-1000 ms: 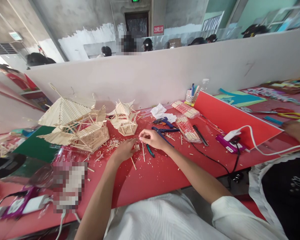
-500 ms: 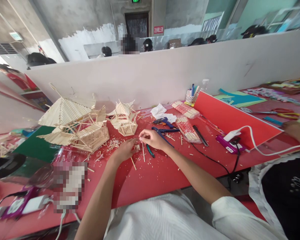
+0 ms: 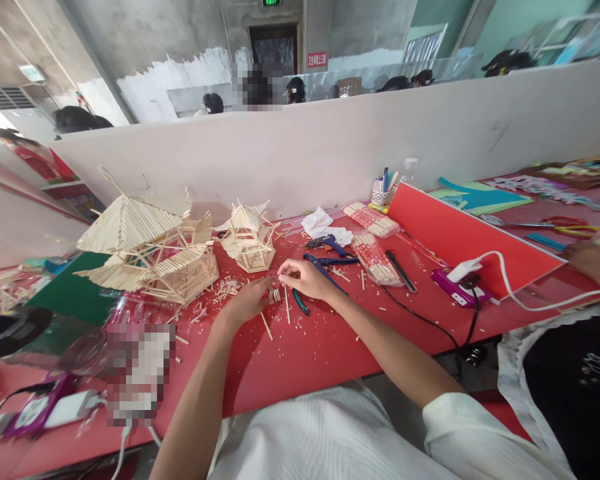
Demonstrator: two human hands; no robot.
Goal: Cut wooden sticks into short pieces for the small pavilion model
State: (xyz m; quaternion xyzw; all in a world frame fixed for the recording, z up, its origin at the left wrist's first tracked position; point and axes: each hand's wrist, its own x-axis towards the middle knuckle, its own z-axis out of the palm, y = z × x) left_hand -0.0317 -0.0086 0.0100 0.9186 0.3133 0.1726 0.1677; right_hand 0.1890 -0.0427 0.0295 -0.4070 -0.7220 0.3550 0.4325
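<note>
Both hands meet over a small cluster of short cut sticks (image 3: 275,294) lying on the red tabletop (image 3: 320,347), just near of the small stick pavilion (image 3: 249,238). The left hand (image 3: 247,301) lies palm-down, its fingertips touching the near-left edge of the cluster. The right hand (image 3: 306,279) is curled, thumb and forefinger pinched together at the cluster's far side — whether they actually hold a stick is too small to tell. The hands are close together, almost touching at the fingertips.

Loose sticks and chips are scattered around the cluster. One longer stick (image 3: 267,326) lies just near of the left hand. Blue-handled cutters (image 3: 325,263) lie just right of the right hand, and a packet of sticks (image 3: 375,257) is farther right. The large stick building (image 3: 150,250) stands to the left, well apart from the hands.

What could go wrong, as I judge it: the pieces are tiny and light, so a nudge from the flat left hand could scatter the row or mix it with the waste chips beside it. A pinch that is off-centre could flip a stick out of the fingers. The small pavilion is near enough that a forward slip of either hand might knock its thin projecting sticks. The right forearm also lies close to the cutters and a black cable (image 3: 420,317) — a sweep sideways could drag them across the work.
</note>
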